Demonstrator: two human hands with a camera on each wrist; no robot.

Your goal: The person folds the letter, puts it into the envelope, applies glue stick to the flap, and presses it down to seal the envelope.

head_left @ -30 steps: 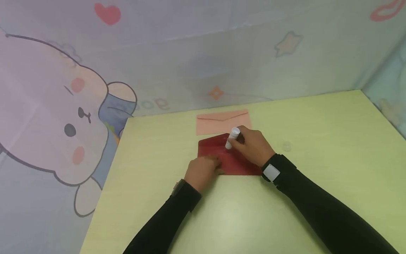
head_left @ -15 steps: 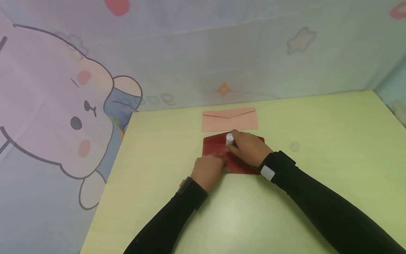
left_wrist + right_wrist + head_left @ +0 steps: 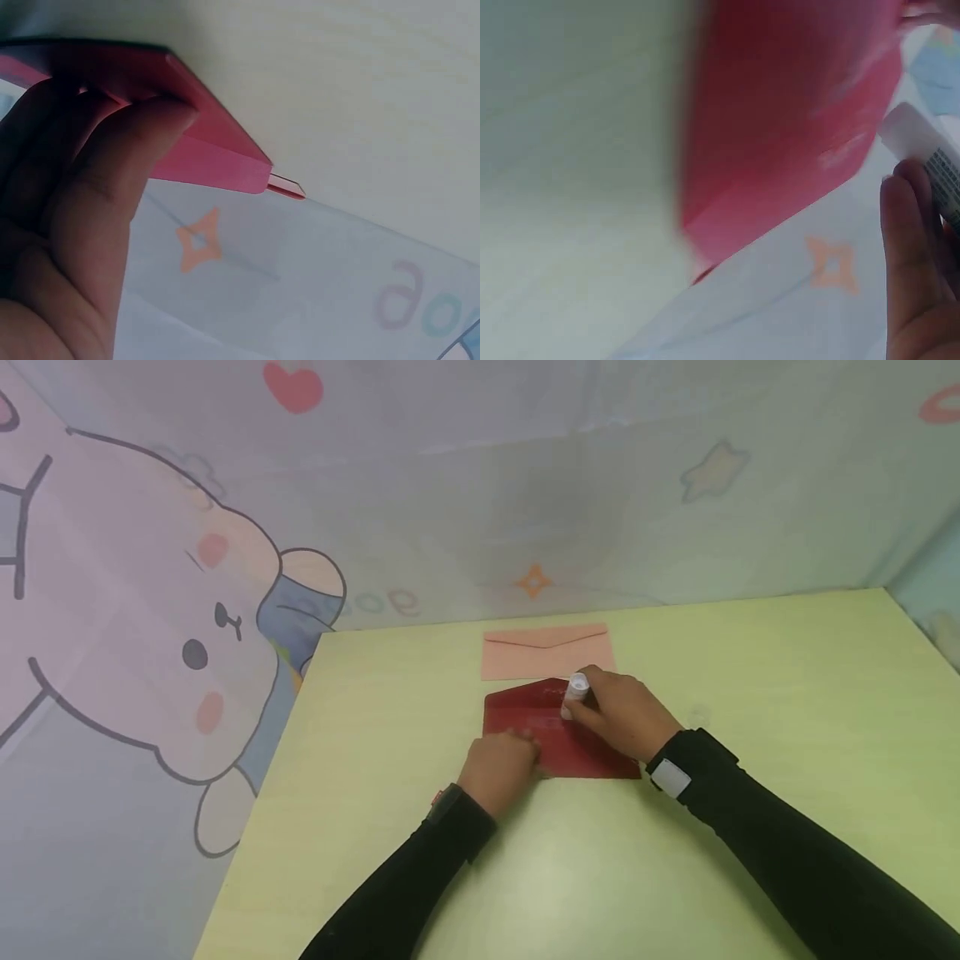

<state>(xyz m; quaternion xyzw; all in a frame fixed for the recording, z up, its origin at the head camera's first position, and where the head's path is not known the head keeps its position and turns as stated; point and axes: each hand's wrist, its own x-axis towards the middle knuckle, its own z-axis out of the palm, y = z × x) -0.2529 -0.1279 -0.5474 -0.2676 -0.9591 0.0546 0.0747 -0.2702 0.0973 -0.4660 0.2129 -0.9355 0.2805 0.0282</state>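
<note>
A red envelope (image 3: 581, 758) lies on the table with its flap unfolded away from the person. My left hand (image 3: 498, 768) rests on the envelope's left part; in the left wrist view, the extended fingers (image 3: 142, 142) press against the red paper (image 3: 217, 161). Between the thumb and fingers of my right hand (image 3: 633, 717) is a white glue stick (image 3: 575, 693), tilted over the flap near its fold. Shiny smears show on the red paper (image 3: 780, 135) in the right wrist view, where the printed label of the glue stick (image 3: 922, 139) is partly visible.
A pink envelope (image 3: 547, 662) with its flap down lies just behind the red one. On the table (image 3: 787, 693) to the right sits a small, faint, clear round thing (image 3: 699, 715). A patterned cloth (image 3: 600, 510) hangs along the table's back edge.
The right hand has moved the glue stick left along the flap, then back to the right. My left hand stays on the envelope. The head view has shifted slightly.
</note>
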